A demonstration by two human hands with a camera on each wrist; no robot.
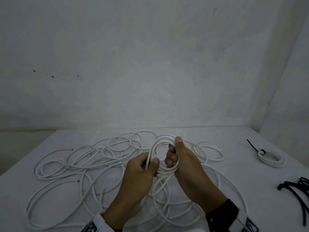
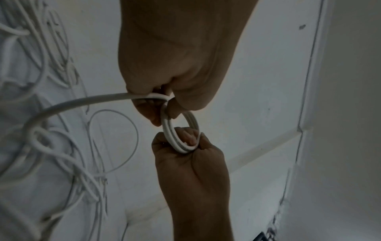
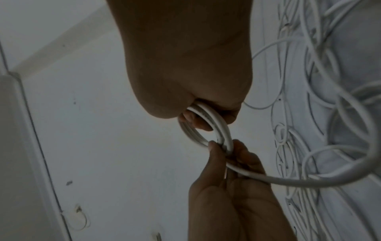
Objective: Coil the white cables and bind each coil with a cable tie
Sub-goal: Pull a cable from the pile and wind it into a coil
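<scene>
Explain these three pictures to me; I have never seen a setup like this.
No machine here: a person works with bare hands, wearing three cameras. The wide picture comes from the head; the two dim close-ups come from each wrist, looking along the hand. On the white table lie a tangle of loose white cables, one finished coil bound with a black tie, and spare black ties. The left hand and right hand both grip a small coil, fingers curled round it.
</scene>
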